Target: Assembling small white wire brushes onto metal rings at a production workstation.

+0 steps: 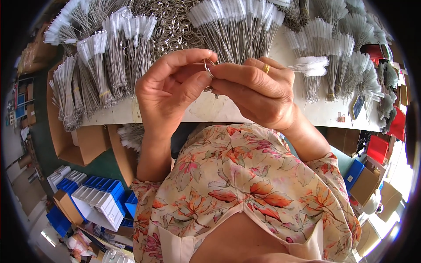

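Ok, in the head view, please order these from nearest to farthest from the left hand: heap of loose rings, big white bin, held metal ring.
1. Held metal ring: at the left hand's fingertips.
2. Heap of loose rings: on the table, beyond the hand.
3. Big white bin: lower left, away from the table.

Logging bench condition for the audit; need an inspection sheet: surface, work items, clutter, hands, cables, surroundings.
Surface: pale table, faint marks near its front edge.
Work items: metal ring at the fingertips; ring pile behind; white-bristled brush bundles on both sides of the pile.
Clutter: dark flat piece and small reddish item, front right.
Hands: left hand and right hand pinch the ring; what the right palm holds is hidden.
Cables: nothing seen.
Surroundings: blue and grey bins, cardboard box lower left.
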The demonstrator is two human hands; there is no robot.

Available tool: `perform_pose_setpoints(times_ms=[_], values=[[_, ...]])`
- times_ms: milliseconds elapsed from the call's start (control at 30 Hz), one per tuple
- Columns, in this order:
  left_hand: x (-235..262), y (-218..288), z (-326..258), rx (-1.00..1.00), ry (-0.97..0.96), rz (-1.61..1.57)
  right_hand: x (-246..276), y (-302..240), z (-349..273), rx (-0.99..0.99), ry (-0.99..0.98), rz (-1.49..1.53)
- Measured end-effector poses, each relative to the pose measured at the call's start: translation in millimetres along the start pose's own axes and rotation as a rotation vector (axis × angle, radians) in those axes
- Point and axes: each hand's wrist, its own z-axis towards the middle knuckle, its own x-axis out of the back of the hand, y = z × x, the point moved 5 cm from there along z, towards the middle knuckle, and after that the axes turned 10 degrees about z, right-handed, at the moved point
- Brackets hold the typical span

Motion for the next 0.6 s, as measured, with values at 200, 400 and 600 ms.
perform_pose_setpoints(times_ms=[200,400,600], values=[[0,18,-3,-0.147,0.011,0.303,-2,16,0,-0.389,0.105,0.635],[-7,25,-6,-0.317,0.069,0.482,-14,28,-4,-0.978,0.155,1.254],[1,15,-3,-0.154,0.026,0.437,-21,37,-5,-1.007,0.049,1.195]])
